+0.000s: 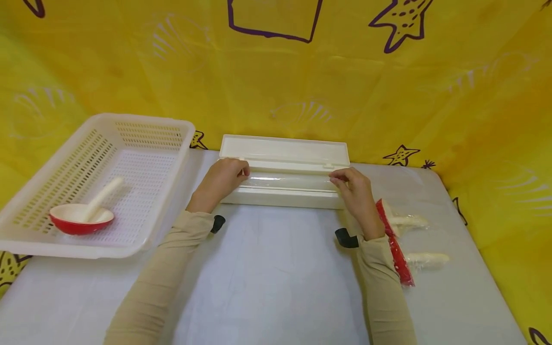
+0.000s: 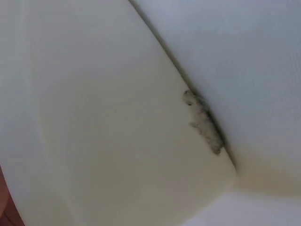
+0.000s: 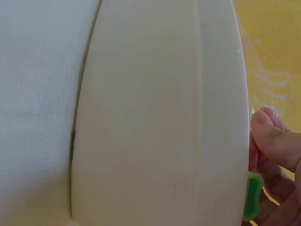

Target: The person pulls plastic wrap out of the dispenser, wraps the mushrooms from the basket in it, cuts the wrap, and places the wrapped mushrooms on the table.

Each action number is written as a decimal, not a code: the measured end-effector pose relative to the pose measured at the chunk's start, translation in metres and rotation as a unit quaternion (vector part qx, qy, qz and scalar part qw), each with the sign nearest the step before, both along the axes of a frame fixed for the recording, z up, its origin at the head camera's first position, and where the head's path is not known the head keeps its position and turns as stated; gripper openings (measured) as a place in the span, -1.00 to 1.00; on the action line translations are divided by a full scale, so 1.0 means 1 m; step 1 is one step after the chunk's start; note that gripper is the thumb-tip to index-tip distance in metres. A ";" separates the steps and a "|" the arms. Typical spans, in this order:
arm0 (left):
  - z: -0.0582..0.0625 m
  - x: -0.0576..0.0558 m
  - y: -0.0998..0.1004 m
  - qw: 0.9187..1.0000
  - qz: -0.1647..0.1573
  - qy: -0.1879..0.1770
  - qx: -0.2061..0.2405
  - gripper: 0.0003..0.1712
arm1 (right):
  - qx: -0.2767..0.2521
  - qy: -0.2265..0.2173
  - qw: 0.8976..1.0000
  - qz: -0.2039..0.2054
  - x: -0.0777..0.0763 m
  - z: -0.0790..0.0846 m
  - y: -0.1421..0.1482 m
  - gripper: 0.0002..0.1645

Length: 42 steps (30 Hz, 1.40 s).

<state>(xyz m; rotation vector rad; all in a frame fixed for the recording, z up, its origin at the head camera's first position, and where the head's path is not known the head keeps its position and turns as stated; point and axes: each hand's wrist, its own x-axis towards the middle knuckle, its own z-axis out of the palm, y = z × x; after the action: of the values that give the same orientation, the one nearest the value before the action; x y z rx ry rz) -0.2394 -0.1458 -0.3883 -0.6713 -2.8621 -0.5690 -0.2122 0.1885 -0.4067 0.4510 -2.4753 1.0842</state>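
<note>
Step in hand (my judgement): drawing a sheet of film from the dispenser.

Grip status, per head cam: L hand (image 1: pixel 221 181) pinches the film (image 1: pixel 289 179) at its L edge; R hand (image 1: pixel 355 194) pinches the same film at its R edge, thumb against fingers. R wrist cam confirms the R pinch w/ clear wrinkled film at the fingertips. L wrist cam gives me only a sliver of hand — can't verify the L pinch from there.

Film pos.: spans the opening of the white dispenser box (image 1: pixel 284 199), btwn both hands. Box lid (image 1: pixel 284 148) stands open at the back. A green part (image 3: pixel 254 196) shows at the box edge, just beside the R fingers; function unclear to me.

Adj. items: L side, a white basket (image 1: pixel 187 125) w/ a red-and-white ladle (image 1: pixel 82 225) inside, no wrap visible on it. R side, two red-and-white wrapped utensils (image 1: pixel 401 258) on the table (image 1: pixel 276 282).

Next move, I'd say: keep both pinches, hold tension even, pull the film toward the operator to reqd. length, then cut. Caution: uneven pull may fold or tear the sheet — keep edges level. The ladle is prob. next for wrapping.
</note>
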 end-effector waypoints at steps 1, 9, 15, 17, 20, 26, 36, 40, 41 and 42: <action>0.000 0.000 0.000 1.000 -0.002 0.001 -0.002 -0.92 | 0.000 -0.001 1.000 0.001 0.000 0.000 0.000 -0.87; 0.009 0.001 0.002 0.998 0.001 -0.047 -0.043 -0.90 | -0.003 -0.011 1.000 0.008 -0.001 -0.001 -0.001 -0.85; 0.013 0.000 0.002 0.997 0.016 -0.064 -0.045 -0.93 | -0.001 -0.017 1.000 0.013 -0.001 0.000 0.000 -0.85; 0.012 0.000 0.003 0.997 0.013 -0.053 -0.051 -0.97 | -0.001 -0.021 1.000 0.012 -0.001 0.000 0.000 -0.85; 0.008 -0.001 0.003 0.998 0.004 -0.032 -0.062 -0.95 | 0.000 -0.027 1.000 0.012 -0.002 0.000 0.002 -0.84; -0.001 0.000 -0.002 0.997 -0.043 0.031 -0.057 -0.92 | -0.023 -0.045 0.999 0.005 0.000 0.000 0.005 -0.83; -0.019 0.003 -0.009 0.989 -0.069 0.098 0.081 -0.95 | -0.161 -0.083 0.983 0.007 0.005 0.009 0.007 -0.73; -0.022 0.004 -0.012 0.980 -0.098 0.135 0.106 -0.93 | -0.175 -0.099 0.980 0.013 0.005 0.011 0.007 -0.73; -0.022 0.005 -0.012 0.980 -0.099 0.135 0.104 -0.91 | -0.174 -0.100 0.980 0.014 0.005 0.011 0.007 -0.73; -0.021 0.005 -0.012 0.981 -0.099 0.132 0.100 -0.89 | -0.176 -0.104 0.979 0.015 0.006 0.013 0.006 -0.73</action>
<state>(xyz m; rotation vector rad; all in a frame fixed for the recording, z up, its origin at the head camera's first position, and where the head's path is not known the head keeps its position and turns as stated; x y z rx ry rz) -0.2340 -0.1581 -0.4091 -0.9257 -2.4705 -0.7233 -0.2058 0.1949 -0.3935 0.2779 -2.3780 1.6178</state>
